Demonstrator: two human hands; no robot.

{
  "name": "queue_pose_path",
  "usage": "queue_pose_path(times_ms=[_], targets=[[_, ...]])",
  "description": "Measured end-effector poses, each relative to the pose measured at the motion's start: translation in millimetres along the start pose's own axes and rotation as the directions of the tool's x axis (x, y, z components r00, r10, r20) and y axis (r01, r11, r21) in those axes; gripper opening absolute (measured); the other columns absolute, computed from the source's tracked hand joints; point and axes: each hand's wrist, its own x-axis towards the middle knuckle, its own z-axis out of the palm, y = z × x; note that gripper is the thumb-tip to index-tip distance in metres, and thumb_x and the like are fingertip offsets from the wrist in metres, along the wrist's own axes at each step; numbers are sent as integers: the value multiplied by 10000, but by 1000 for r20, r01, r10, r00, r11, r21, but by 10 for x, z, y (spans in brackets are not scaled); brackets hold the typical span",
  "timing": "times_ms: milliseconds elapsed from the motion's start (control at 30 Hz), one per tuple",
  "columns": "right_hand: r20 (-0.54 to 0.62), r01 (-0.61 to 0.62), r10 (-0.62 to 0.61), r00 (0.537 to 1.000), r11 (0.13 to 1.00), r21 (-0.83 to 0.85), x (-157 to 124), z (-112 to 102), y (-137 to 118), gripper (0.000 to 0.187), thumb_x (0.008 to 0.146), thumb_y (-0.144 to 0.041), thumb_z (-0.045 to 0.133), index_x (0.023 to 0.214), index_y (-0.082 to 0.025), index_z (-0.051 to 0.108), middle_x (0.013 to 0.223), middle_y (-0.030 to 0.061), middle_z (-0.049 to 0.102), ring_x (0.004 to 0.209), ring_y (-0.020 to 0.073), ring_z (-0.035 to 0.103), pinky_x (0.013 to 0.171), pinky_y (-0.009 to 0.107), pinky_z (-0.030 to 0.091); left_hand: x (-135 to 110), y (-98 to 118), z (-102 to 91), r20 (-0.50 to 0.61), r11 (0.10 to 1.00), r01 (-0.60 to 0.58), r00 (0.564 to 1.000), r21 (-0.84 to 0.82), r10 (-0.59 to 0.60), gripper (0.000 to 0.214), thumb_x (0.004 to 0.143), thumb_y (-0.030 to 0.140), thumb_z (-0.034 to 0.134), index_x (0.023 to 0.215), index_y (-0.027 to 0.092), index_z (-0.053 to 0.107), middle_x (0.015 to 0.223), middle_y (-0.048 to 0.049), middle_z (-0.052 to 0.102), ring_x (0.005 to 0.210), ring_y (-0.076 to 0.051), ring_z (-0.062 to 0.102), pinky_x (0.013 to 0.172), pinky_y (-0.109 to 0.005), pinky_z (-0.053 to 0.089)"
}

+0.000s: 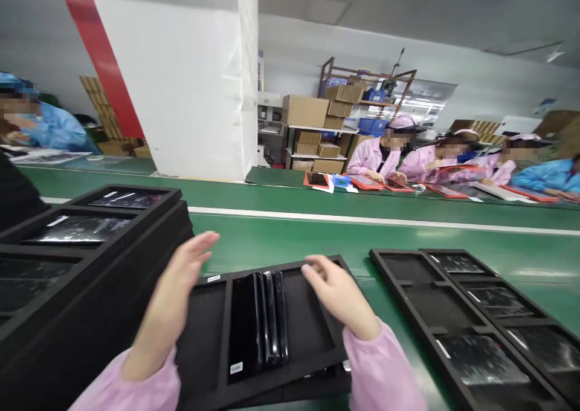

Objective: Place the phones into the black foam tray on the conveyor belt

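A black foam tray (206, 332) lies tilted in front of me on the green belt, with several glossy black panels (265, 317) standing on edge in its middle compartment. My left hand (174, 290) hovers over the tray's left compartment, fingers stretched out and apart, holding nothing. My right hand (338, 296) rests on the tray's right compartment beside the panels, fingers curled down onto the foam; I cannot see anything in them.
A stack of black foam trays (67, 260) with dark panels stands at my left. Another black tray (471, 314) with panels lies at the right on the green conveyor (317, 229). Across the belt, people in pink and blue coats work; a white pillar and cartons stand behind.
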Motion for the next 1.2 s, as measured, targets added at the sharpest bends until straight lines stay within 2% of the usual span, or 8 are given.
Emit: queue_pose_path(times_ms=[133, 333, 467, 600, 733, 900, 1067, 1200], targets=[[305, -126, 207, 929, 956, -266, 210, 702, 252, 462, 924, -515, 405, 1040, -109, 595, 969, 107, 607, 941, 261, 575, 831, 380, 419, 24, -711, 382, 194, 920, 353, 903, 172, -383, 564, 861, 600, 395, 1282, 229, 459, 1368, -25, 396, 1306, -186, 310, 1139, -369, 192], [266, -27, 3, 964, 996, 88, -18, 1123, 52, 468, 821, -347, 565, 1236, -166, 447, 1123, 69, 541, 1043, 209, 529, 893, 310, 419, -63, -1197, 648, 167, 859, 237, 924, 455, -343, 404, 912, 442, 266, 1103, 234, 554, 1188, -23, 535, 1188, -207, 407, 1063, -455, 214], [293, -75, 24, 956, 983, 165, -178, 1344, -106, 960, 699, -327, 649, 1471, -175, 100, 1312, 131, 361, 1054, 248, 515, 895, 354, 443, -30, -1256, 626, 181, 937, 286, 929, 200, -322, 412, 929, 466, 258, 942, 194, 566, 1023, -33, 582, 994, -181, 512, 955, -355, 343], [269, -132, 60, 961, 958, 256, -318, 1493, -159, 995, 689, -259, 615, 1479, -168, 16, 1309, 138, 386, 990, 233, 557, 799, 318, 494, -95, -1148, 630, 110, 939, 340, 937, -56, -332, 388, 925, 469, 340, 900, 156, 567, 949, -38, 577, 921, -156, 529, 857, -261, 400], [54, 93, -107, 993, 971, 221, -449, 1500, -206, 975, 681, -197, 593, 1472, -252, 24, 1398, 51, 307, 1200, 212, 435, 936, 300, 457, -138, -857, 627, 11, 952, 81, 997, -296, -81, 339, 937, 390, 333, 898, 153, 573, 910, -47, 562, 864, -148, 529, 860, -268, 412], [-34, 172, -169, 985, 961, 216, -391, 1469, -183, 973, 681, -179, 584, 1468, -282, 22, 1386, 21, 338, 1188, 193, 456, 932, 294, 474, 73, -697, 652, 2, 927, -292, 954, -237, 301, 263, 884, 368, 428, 826, 151, 564, 959, -67, 542, 992, -196, 506, 1041, -356, 284], [-58, 103, -94, 994, 977, 188, -251, 1522, -90, 974, 716, -298, 632, 1473, -287, 20, 1409, 4, 309, 1231, 194, 413, 959, 335, 465, 219, -943, 702, 147, 946, 41, 989, -320, 7, 309, 833, 388, 540, 1065, 185, 559, 1312, -55, 417, 1243, -219, 364, 1047, -309, 265], [-50, 171, -165, 985, 970, 170, -220, 1528, -65, 985, 714, -320, 671, 1476, -326, 48, 1444, -36, 234, 1307, 165, 302, 1045, 324, 391, 187, -994, 609, 384, 825, 431, 877, -366, -288, 572, 759, 398, 660, 1272, 273, 440, 1220, -39, 472, 1090, -174, 480, 937, -265, 381]])
